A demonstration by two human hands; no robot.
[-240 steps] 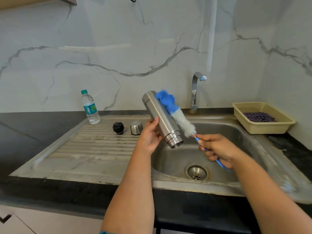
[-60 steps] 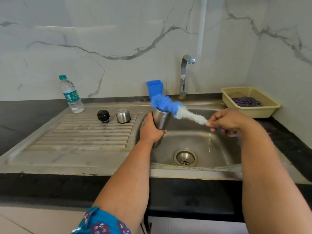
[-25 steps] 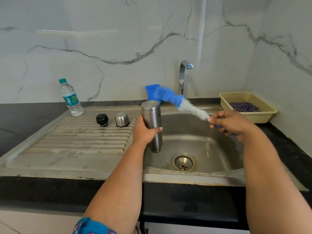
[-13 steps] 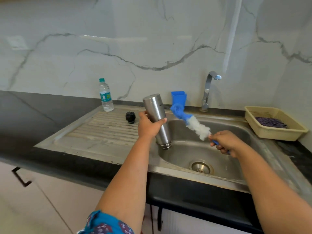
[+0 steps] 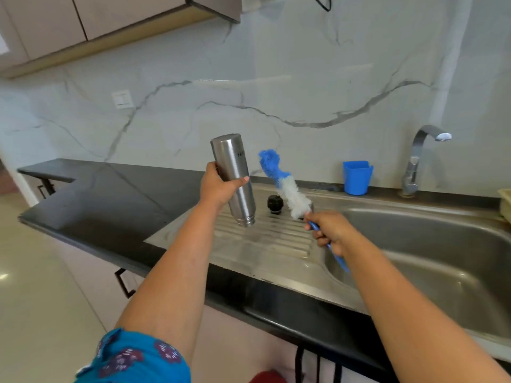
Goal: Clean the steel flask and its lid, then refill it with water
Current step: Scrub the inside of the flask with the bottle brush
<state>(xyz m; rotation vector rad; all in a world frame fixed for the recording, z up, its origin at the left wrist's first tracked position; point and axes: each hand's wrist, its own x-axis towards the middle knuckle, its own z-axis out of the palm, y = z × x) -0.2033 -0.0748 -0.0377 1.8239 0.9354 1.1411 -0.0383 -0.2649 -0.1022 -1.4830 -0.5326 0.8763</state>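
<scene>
My left hand (image 5: 219, 187) grips the steel flask (image 5: 235, 178) upside down, its open threaded mouth hanging just above the ribbed drainboard (image 5: 265, 239). My right hand (image 5: 327, 230) holds the blue handle of a bottle brush (image 5: 284, 186), whose white and blue bristles point up and left, beside the flask and outside it. The black inner stopper (image 5: 274, 203) stands on the drainboard behind the brush. The steel cap is hidden behind the bristles and my right hand.
The sink basin (image 5: 431, 261) lies to the right, with the tap (image 5: 417, 158) and a blue plastic cup (image 5: 356, 177) at its back rim. A corner of a beige basket (image 5: 506, 203) shows at the right edge. Black countertop (image 5: 110, 194) stretches left.
My left hand has carried the inverted flask from over the basin to over the drainboard. My right hand followed with the brush. My view has swung left and the water bottle has dropped out of sight.
</scene>
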